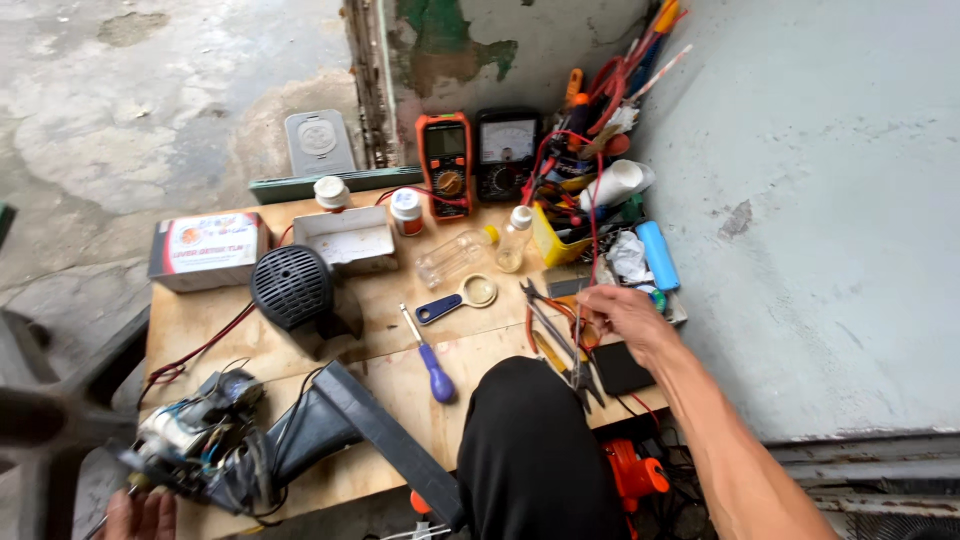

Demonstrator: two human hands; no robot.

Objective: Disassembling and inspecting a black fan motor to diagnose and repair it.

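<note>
Nearest to us, our left hand [140, 514] is showing only its knuckles at the bottom edge, curled beside the stripped motor [195, 440] with its loose wires; we cannot tell whether it is gripping anything. That motor is looking heavy and stiff, its thin wires fragile, so we are judging the solid body the safer place to hold it. Our black-clad knee [530, 450] is rising in front of the wooden table [390, 380].

Further out, our right hand [622, 318] is reaching over the right side of the table, fingers pinched narrowly on thin red wires [592, 250] that are trailing up toward the meters. The wires are looking light, limp and easy to snag; we are judging a pinch near the end best. Just left of the hand, pliers [560, 345] are lying on the wood, then a blue-handled screwdriver [432, 365] and a magnifying glass [462, 298].

Beyond, a round black grille [292, 287] is sitting by an open white box [345, 238]. At the left edge a grey rectangular carton [208, 250] is showing a red-and-white label. At the back, an orange meter [446, 160] and a black meter [507, 152] are leaning against the wall.
</note>
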